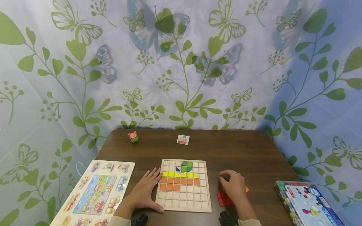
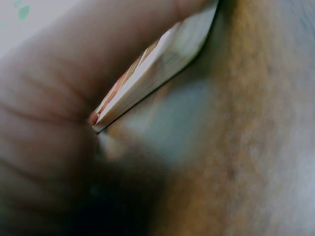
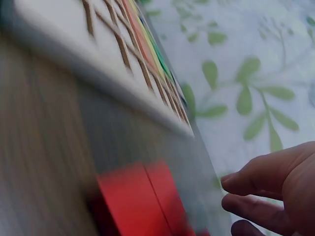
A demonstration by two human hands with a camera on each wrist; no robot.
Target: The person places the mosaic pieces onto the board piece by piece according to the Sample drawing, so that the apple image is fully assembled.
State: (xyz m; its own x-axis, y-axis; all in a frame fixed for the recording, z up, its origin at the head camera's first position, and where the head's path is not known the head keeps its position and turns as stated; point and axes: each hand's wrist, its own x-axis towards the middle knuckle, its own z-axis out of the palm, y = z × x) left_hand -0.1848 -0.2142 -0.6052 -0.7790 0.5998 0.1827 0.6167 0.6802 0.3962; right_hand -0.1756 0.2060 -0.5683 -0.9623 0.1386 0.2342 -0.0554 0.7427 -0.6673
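Note:
A wooden grid board [image 1: 195, 205] lies flat on the table, holding green, blue, yellow and orange pieces in its upper part. Its lower squares are bare wood. My left hand [image 1: 145, 191] rests along the board's left edge, fingers spread and thumb by the lower left corner. Just right of the board, my right hand [image 1: 234, 185] is above several red pieces [image 1: 223, 200], fingers loosely bent. Its fingertips show nothing between them in the right wrist view, where red pieces [image 3: 140, 201] lie below. An orange piece [image 1: 247, 189] peeks out beside that hand, partly hidden.
At the left lies a picture puzzle board [image 1: 121, 171]. A small pink figurine [image 1: 133, 137] and a printed pattern card [image 1: 183, 139] are toward the table's back. A clear plastic case [image 1: 308, 204] with colourful contents sits at the right. A patterned curtain [image 1: 181, 78] hangs behind.

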